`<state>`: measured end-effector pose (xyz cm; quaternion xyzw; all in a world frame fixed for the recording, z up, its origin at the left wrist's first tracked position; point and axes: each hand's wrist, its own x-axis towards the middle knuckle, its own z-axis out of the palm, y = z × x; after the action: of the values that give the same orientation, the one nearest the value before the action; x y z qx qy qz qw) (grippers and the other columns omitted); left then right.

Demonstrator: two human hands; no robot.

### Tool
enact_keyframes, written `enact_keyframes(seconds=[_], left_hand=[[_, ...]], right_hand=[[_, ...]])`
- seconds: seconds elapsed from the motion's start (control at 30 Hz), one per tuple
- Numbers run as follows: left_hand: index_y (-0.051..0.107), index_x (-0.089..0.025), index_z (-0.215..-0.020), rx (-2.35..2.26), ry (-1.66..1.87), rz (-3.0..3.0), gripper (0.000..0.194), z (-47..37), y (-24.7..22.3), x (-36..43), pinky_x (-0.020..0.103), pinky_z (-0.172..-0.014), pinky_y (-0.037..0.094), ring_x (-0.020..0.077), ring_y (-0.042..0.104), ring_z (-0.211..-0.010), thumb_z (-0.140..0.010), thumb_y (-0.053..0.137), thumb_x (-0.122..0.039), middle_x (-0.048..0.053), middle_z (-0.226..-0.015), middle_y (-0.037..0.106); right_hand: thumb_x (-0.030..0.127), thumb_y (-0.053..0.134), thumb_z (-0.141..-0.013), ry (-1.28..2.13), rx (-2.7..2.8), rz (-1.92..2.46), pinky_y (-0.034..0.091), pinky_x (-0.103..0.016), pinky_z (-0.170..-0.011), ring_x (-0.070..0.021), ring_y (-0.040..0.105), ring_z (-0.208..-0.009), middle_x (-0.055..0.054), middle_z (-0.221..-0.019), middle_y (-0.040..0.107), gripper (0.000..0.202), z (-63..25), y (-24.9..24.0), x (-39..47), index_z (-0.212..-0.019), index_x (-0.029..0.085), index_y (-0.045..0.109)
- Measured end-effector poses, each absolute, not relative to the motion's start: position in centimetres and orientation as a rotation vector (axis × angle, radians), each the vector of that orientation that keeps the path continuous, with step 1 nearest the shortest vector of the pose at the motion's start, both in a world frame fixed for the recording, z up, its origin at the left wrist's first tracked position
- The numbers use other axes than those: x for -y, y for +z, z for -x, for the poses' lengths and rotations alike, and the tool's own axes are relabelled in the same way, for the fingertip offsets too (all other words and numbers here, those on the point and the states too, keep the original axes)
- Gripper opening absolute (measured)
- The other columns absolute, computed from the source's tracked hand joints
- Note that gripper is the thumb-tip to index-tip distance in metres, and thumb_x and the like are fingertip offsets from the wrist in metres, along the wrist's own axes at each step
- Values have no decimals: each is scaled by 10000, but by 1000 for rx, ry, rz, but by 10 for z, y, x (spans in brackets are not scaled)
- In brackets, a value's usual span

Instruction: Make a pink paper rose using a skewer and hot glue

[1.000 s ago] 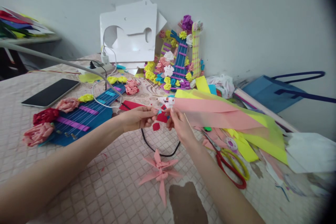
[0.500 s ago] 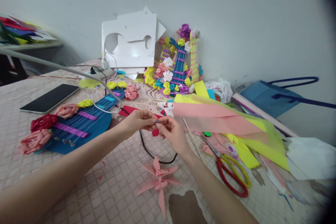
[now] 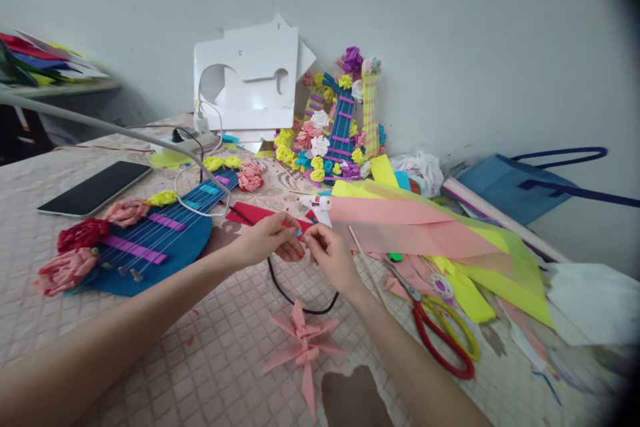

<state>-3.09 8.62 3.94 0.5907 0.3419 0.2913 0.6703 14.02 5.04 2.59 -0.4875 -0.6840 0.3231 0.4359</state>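
My left hand (image 3: 270,238) is raised over the middle of the table, with thumb and forefinger pinched on a small light-blue piece (image 3: 299,233), too small to name further. Just to its right, my right hand (image 3: 329,255) has its fingertips pressed together; whatever they hold, if anything, is hidden. A narrow gap separates the two hands. Behind them lie a red paper strip (image 3: 250,213) and a white glue gun (image 3: 320,203), with a black cord (image 3: 280,290) curving below. Nearer to me, pink folded-paper petals (image 3: 304,340) rest on the tablecloth.
A blue paper guitar (image 3: 173,240) with paper roses and a dark tablet (image 3: 95,187) lie left. Red-and-yellow scissors (image 3: 437,330), a wooden stick (image 3: 367,263) and pink crepe paper (image 3: 400,213) lie right. Decorated guitars (image 3: 343,117) lean on the wall. A white cable (image 3: 120,130) crosses the left side.
My hands, which were together at the fingertips, have moved slightly apart. The left fingers have spread somewhat, and the light-blue piece shows more plainly at the left fingertips.
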Motion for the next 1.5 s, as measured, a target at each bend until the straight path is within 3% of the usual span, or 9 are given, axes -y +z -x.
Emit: enact_keyframes(seconds=[0.17,0.37,0.6,0.73,0.83,1.0,1.2,1.33,1.5], left_hand=[[419,-177,-992,-804,610,-1344,326,30,41,-86,266,-574,531,173,697,-628,-826,614,-379,27,-693,701],[440,-172,-934,-853,563,-1409,342,28,46,-82,253,-494,517,181,687,-564,-828,566,-472,42,-708,699],[492,-152,-733,-1004,717,-1608,335,39,49,-91,195,-425,412,105,585,-456,-817,572,-466,50,-676,669],[532,-171,-845,-979,858,-1737,295,39,47,-91,203,-551,441,118,598,-647,-691,737,-316,13,-772,637],[589,-203,-1021,-899,913,-2011,282,35,48,-86,231,-639,451,133,585,-743,-758,672,-259,26,-881,627],[654,-191,-762,-879,931,-2306,174,32,52,-81,257,-694,431,155,571,-745,-858,526,-259,47,-797,622],[540,-180,-718,-1247,971,-2384,243,45,55,-98,261,-665,376,164,524,-715,-894,423,-300,42,-753,576],[509,-180,-660,-1657,958,-2311,320,46,56,-127,268,-570,315,177,520,-630,-913,365,-314,37,-626,545],[602,-141,-764,-1894,837,-2295,357,28,59,-179,322,-637,393,276,604,-821,-929,383,-370,126,-814,647]], right_hand=[[332,556,-842,786,1666,1229,392,-241,-549,-118,486,-578,7,-737,543,134,-137,26,-49,-883,204,558],[211,541,-824,675,1775,1172,355,-242,-584,-122,466,-631,20,-678,491,152,-136,32,-47,-672,202,526],[425,457,-883,875,1600,1222,285,-231,-452,-98,391,-469,33,-576,469,302,-143,32,-51,-685,203,511],[496,432,-872,996,1560,1228,251,-221,-388,-77,369,-397,25,-592,518,350,-141,27,-53,-722,197,536],[527,454,-854,1026,1563,1228,259,-216,-391,-78,356,-391,46,-513,463,373,-140,26,-53,-686,201,520],[558,447,-859,1065,1628,1216,302,-221,-403,-92,392,-384,54,-434,417,422,-139,26,-50,-658,198,539],[508,434,-892,805,1491,1262,353,-233,-432,-111,453,-450,33,-556,490,343,-153,48,-50,-973,207,578],[469,465,-887,695,1377,1232,385,-238,-456,-107,483,-491,13,-661,528,286,-169,57,-50,-974,217,570],[423,471,-884,513,1347,1248,421,-249,-503,-133,534,-612,-35,-815,580,249,-183,43,-50,-1004,224,561]])
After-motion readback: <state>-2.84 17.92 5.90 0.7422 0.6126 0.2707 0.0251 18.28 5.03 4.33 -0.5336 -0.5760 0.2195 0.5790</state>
